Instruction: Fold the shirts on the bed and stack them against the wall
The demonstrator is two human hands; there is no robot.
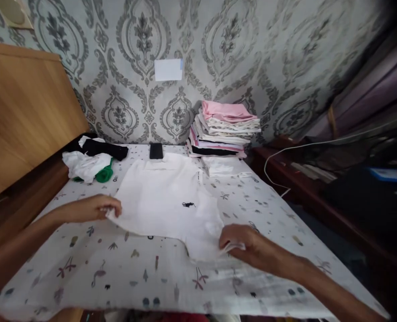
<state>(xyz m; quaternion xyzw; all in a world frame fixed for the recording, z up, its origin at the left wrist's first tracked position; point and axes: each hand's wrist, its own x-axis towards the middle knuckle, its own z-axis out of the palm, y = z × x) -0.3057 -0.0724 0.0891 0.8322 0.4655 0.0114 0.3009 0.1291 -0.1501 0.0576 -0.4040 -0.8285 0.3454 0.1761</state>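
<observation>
A white shirt [158, 197] with a small dark embroidered emblem lies spread over a patterned cloth [131, 277]. My left hand [99, 208] pinches the shirt at its left edge, lifting that bit slightly. On the right, my right hand [241, 241] grips the near right part, and a fold of white fabric pokes out below the fingers. The fabric between the hands sags toward the near side. Beyond the shirt's far edge lies a black phone-like object [156, 151].
A stack of folded clothes [223, 129], pink on top, stands by the wall, with a folded white garment [221, 166] before it. Crumpled clothes [87, 164] lie at the left, beside a wooden panel [27, 112]. A pale cable [305, 144] runs along the right.
</observation>
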